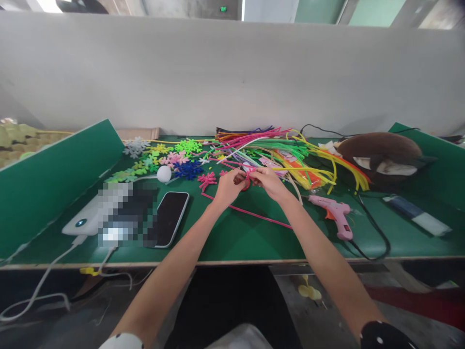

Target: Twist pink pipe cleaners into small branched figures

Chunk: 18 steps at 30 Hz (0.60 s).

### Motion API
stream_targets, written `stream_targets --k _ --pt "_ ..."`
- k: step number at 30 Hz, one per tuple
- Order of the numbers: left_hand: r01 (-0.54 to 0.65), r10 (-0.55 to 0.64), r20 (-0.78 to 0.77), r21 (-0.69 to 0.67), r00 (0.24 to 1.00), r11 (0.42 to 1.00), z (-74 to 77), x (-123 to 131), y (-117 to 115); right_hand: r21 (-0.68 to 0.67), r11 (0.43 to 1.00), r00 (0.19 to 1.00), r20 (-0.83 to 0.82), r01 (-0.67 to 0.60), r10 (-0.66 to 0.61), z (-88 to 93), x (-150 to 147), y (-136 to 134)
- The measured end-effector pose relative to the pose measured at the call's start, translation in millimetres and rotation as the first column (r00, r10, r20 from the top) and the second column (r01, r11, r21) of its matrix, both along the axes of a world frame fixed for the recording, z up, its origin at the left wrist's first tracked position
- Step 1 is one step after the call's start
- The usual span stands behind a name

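Note:
Close together above the green table, my left hand (230,186) and my right hand (268,182) both have their fingers pinched around a small pink and red piece (247,177), partly covered by the fingers. A long pink pipe cleaner (259,217) runs across the table beneath my wrists. Left of my left hand lies a pink branched shape (207,181). Behind both hands a heap of pipe cleaners (267,140) in pink, green, yellow and white spreads over the table.
Branched shapes (188,169) in several colours and a white ball (164,174) lie at the left. Nearer are a phone (171,219) and a white power bank (90,213) with cables. At the right are a pink glue gun (336,213), its cord, a brown object (379,155) and a packet (417,214).

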<state>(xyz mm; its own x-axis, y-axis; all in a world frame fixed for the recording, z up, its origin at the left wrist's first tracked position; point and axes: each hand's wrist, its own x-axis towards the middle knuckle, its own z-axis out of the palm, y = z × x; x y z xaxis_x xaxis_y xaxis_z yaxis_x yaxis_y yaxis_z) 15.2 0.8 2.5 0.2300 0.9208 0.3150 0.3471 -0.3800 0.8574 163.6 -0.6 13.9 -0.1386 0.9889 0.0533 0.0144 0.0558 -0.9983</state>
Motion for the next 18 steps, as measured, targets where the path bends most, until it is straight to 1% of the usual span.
stream_targets --k 2,4,5,6,7,8,10,11,13,15,16,17,18 --pt "-0.02 0.035 -0.106 0.141 0.994 0.99 0.4 0.6 -3.2 -0.032 0.999 1.0 -0.021 0.022 -0.022 -0.8 -0.9 0.5" --pt "-0.014 0.061 -0.17 0.266 0.984 0.964 0.5 1.4 -5.9 -0.07 0.997 0.998 -0.056 0.027 -0.031 -0.9 -1.8 0.3" --pt "-0.01 0.065 -0.175 0.297 0.982 0.955 0.3 1.7 -6.5 -0.087 0.996 0.996 -0.077 0.028 -0.034 -1.0 -2.0 0.2" --pt "-0.01 0.059 -0.159 0.296 0.986 0.955 0.0 1.9 -6.4 -0.098 0.995 0.995 -0.096 0.027 -0.037 -1.0 -1.9 0.1" --pt "-0.007 0.039 -0.12 0.257 0.992 0.966 -0.3 1.9 -5.7 -0.103 0.994 0.993 -0.11 0.027 -0.038 -1.1 -1.6 0.1" --pt "0.003 0.009 -0.06 0.19 0.998 0.982 -0.6 1.7 -4.4 -0.104 0.994 0.992 -0.118 0.023 -0.035 -1.3 -1.0 0.3" --pt "0.054 -0.056 0.119 0.016 0.991 0.998 -0.6 0.5 -1.4 -0.099 0.995 0.991 -0.135 0.004 -0.017 -1.8 0.9 0.9" --pt "0.096 -0.078 0.222 -0.071 0.972 0.993 0.0 -0.4 -0.2 -0.098 0.995 0.989 -0.151 -0.015 0.0 -2.0 2.0 1.3" --pt "0.197 -0.095 0.408 -0.216 0.908 0.956 2.3 -2.5 0.7 -0.097 0.992 0.977 -0.207 -0.075 0.053 -2.0 4.2 2.0" --pt "0.291 -0.088 0.529 -0.314 0.844 0.904 5.3 -4.0 -0.2 -0.107 0.983 0.953 -0.279 -0.15 0.115 -1.9 5.8 2.5" --pt "0.323 -0.085 0.561 -0.34 0.823 0.883 6.6 -4.4 -1.0 -0.117 0.976 0.94 -0.313 -0.184 0.139 -1.9 6.2 2.7" --pt "0.337 -0.086 0.576 -0.345 0.813 0.876 7.5 -4.4 -1.8 -0.129 0.969 0.926 -0.344 -0.21 0.154 -2.1 6.4 2.9" --pt "0.333 -0.094 0.574 -0.328 0.814 0.884 8.0 -4.0 -2.5 -0.145 0.963 0.914 -0.373 -0.226 0.159 -2.3 6.2 3.1"
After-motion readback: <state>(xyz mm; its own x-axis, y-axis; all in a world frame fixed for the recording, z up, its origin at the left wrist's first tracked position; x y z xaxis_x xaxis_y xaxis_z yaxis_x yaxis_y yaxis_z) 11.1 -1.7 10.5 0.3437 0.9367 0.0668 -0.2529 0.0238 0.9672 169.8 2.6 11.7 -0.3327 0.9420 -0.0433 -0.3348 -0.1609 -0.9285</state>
